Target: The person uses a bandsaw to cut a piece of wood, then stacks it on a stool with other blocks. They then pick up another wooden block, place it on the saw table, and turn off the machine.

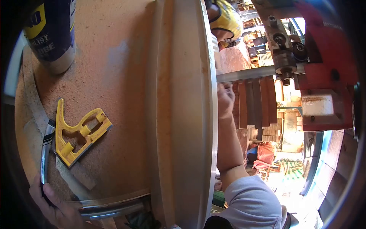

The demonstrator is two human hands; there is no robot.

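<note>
At the lower left my left hand (57,206) is closed, thumb and fingers around the lower end of a slim, pen-like silver-and-black rod (46,149). Right beside that rod, a yellow combination square head (82,131) lies on the sawdust-covered surface (118,87). My right hand (227,95) reaches past the long metal fence (188,114). Its fingers are curled below the metal blade strip (248,73); what they hold, if anything, is hidden. The blade strip runs into the guide assembly (286,65) of a red machine (324,76).
A dark blue and yellow lubricant can (53,42) is at the upper left. Beyond the fence are stacked brown boards (257,103) and a red cloth or bag (265,154). Another person in a yellow top (228,19) appears at the top. A shiny metal tube (114,210) curves along the bottom.
</note>
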